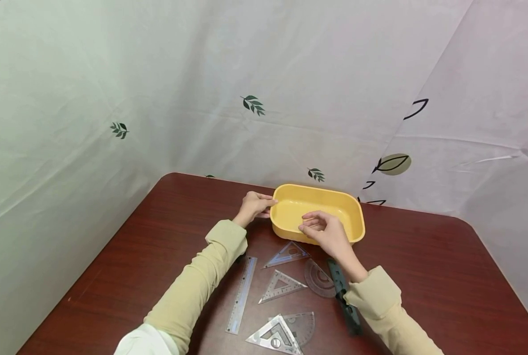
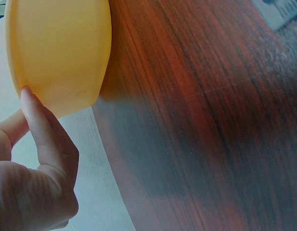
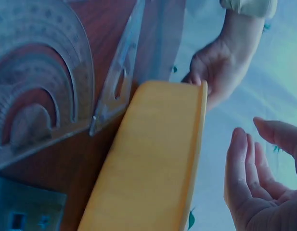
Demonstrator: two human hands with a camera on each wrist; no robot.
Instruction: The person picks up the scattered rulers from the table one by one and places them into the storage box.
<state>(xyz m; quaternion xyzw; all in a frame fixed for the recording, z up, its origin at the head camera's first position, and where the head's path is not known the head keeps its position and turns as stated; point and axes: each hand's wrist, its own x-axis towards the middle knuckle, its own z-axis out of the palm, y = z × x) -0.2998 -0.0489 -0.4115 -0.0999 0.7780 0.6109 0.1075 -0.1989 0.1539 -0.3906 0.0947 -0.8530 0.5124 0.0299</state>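
Observation:
A yellow plastic tub point(image 1: 321, 195) stands near the table's back edge. At its left end my left hand point(image 1: 251, 206) pinches the rim between thumb and fingers; the left wrist view shows a fingertip point(image 2: 27, 91) on the rim. My right hand point(image 1: 328, 230) hovers over the tub's front side, fingers loosely bent. In the right wrist view thumb and fingers are apart with nothing between them, beside the tub wall point(image 3: 148, 159). A blue-tinted set square point(image 1: 279, 258) lies just in front of the tub.
Toward me lie a clear ruler point(image 1: 242, 296), a clear set square point(image 1: 285, 290), a round-edged protractor point(image 1: 312, 278) and a dark green strip point(image 1: 350, 318) partly under my right forearm. Nearer still, another set square point(image 1: 264, 337) overlaps a protractor point(image 1: 306, 328). A patterned cloth point(image 1: 246, 148) hangs behind the table.

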